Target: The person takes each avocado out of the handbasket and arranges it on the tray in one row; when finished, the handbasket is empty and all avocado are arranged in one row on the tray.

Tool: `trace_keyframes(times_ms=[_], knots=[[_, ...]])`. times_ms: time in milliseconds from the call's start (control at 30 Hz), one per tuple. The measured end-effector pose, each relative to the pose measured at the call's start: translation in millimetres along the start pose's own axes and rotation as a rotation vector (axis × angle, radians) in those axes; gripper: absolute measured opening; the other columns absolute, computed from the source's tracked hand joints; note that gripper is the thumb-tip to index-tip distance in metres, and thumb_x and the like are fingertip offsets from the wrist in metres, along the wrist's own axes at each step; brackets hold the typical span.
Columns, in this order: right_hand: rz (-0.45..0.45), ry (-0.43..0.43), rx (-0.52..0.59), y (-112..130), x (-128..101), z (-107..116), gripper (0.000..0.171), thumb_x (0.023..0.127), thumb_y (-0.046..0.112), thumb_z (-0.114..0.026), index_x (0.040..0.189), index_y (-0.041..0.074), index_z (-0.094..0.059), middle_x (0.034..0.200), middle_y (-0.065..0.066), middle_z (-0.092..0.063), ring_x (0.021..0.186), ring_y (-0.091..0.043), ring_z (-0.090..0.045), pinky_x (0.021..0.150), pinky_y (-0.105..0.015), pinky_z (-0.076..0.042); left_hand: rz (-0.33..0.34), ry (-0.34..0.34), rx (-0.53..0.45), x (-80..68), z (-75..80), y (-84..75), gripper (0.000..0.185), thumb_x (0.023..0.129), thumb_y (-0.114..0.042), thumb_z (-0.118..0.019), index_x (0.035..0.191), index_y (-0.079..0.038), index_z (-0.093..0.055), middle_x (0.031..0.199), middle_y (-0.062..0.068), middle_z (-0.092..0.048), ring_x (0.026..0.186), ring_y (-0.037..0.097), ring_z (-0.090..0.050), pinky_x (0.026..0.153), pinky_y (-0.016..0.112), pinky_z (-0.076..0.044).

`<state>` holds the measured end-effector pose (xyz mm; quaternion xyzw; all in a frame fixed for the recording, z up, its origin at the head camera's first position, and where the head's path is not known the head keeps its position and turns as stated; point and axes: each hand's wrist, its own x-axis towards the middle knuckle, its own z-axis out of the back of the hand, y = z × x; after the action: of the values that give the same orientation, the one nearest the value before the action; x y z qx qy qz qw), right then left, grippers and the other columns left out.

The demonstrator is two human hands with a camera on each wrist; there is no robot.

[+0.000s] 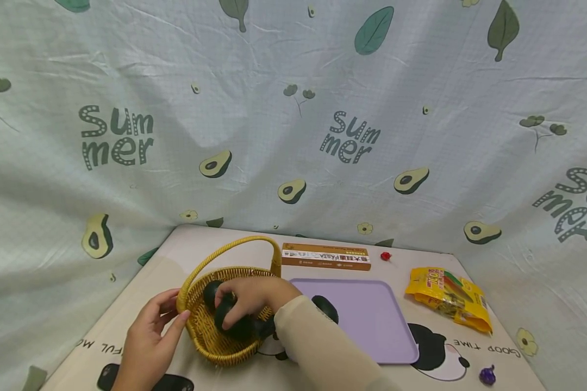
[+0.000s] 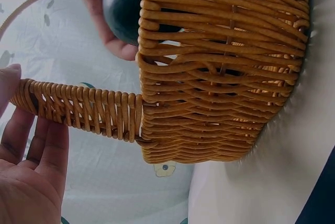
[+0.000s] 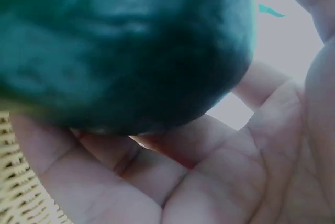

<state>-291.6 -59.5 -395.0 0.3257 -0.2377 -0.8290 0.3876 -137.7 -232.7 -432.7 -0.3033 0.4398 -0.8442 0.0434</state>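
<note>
My left hand holds the handle of a yellow wicker basket, thumb on one side and fingers on the other. Inside the basket, my right hand grips a dark green, glossy, avocado-like fruit, its fingers wrapped around the underside in the right wrist view. Another dark rounded fruit lies in the basket beside these fingers. More dark shapes show below the hand, partly covered by it. From the left wrist view, a dark green fruit stands out above the basket rim with right-hand fingers around it.
A lilac tray lies right of the basket, with a dark green fruit at its left side. Behind are a pasta box and a small red item. A yellow packet, a purple item and a black object lie around.
</note>
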Motion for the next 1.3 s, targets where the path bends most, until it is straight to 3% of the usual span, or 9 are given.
trace_keyframes(times_ms=[133,367,533,633,900,1133,1300], knots=[[0.034,-0.013,0.013,0,-7,5,0.035,0.084,0.026,-0.082,0.115,0.032,-0.069,0.122,0.010,-0.058,0.094,-0.007,-0.060,0.065,-0.027,-0.061,0.014,-0.002,0.012,-0.2,0.6,-2.3,0.047,0.092,0.004,-0.072,0.135,-0.004,-0.055,0.121,0.008,-0.062,0.106,-0.011,-0.053,0.090,-0.003,-0.045],[0.132,-0.080,-0.105,-7,-17,13,0.024,0.087,0.031,-0.079,0.109,0.030,-0.071,0.121,0.016,-0.060,0.104,-0.003,-0.055,0.085,-0.019,-0.052,0.023,-0.009,0.030,-0.4,1.2,-3.5,0.046,0.093,0.003,-0.072,0.135,-0.004,-0.055,0.122,0.008,-0.062,0.106,-0.011,-0.052,0.090,-0.005,-0.043],[0.162,-0.124,-0.115,-14,-26,16,0.021,0.088,0.033,-0.079,0.109,0.028,-0.074,0.124,0.017,-0.062,0.111,0.000,-0.054,0.092,-0.020,-0.051,0.035,-0.011,0.032,-0.6,0.7,-4.5,0.046,0.093,0.002,-0.072,0.136,-0.005,-0.055,0.122,0.008,-0.062,0.106,-0.011,-0.053,0.090,-0.005,-0.043],[0.168,-0.144,-0.103,-17,-33,18,0.024,0.088,0.033,-0.080,0.109,0.027,-0.071,0.120,0.016,-0.061,0.105,-0.001,-0.055,0.087,-0.020,-0.052,0.036,-0.009,0.031,-0.5,0.0,-4.3,0.047,0.093,0.002,-0.072,0.136,-0.006,-0.055,0.121,0.007,-0.062,0.107,-0.010,-0.053,0.090,-0.005,-0.043],[0.153,-0.161,-0.072,-23,-49,22,0.050,0.078,0.017,-0.078,0.125,0.019,-0.062,0.114,0.009,-0.059,0.093,-0.007,-0.059,0.076,-0.020,-0.055,0.036,-0.010,0.034,-0.2,0.1,-3.7,0.046,0.093,0.002,-0.072,0.135,-0.006,-0.055,0.122,0.007,-0.062,0.107,-0.010,-0.052,0.090,-0.006,-0.042],[0.114,-0.251,-0.061,-27,-62,24,0.042,0.077,0.026,-0.084,0.108,0.026,-0.056,0.103,0.007,-0.059,0.081,-0.008,-0.059,0.066,-0.022,-0.056,0.038,-0.004,0.035,-0.3,0.4,-3.8,0.046,0.093,0.002,-0.072,0.135,-0.006,-0.055,0.123,0.008,-0.062,0.106,-0.011,-0.052,0.089,-0.006,-0.042],[0.121,-0.263,-0.079,-29,-73,26,0.041,0.081,0.026,-0.080,0.117,0.027,-0.060,0.113,0.008,-0.061,0.086,-0.009,-0.057,0.071,-0.023,-0.053,0.030,0.001,0.034,-0.1,0.8,-3.8,0.046,0.093,0.002,-0.072,0.135,-0.005,-0.055,0.123,0.008,-0.062,0.106,-0.011,-0.052,0.089,-0.006,-0.042]])
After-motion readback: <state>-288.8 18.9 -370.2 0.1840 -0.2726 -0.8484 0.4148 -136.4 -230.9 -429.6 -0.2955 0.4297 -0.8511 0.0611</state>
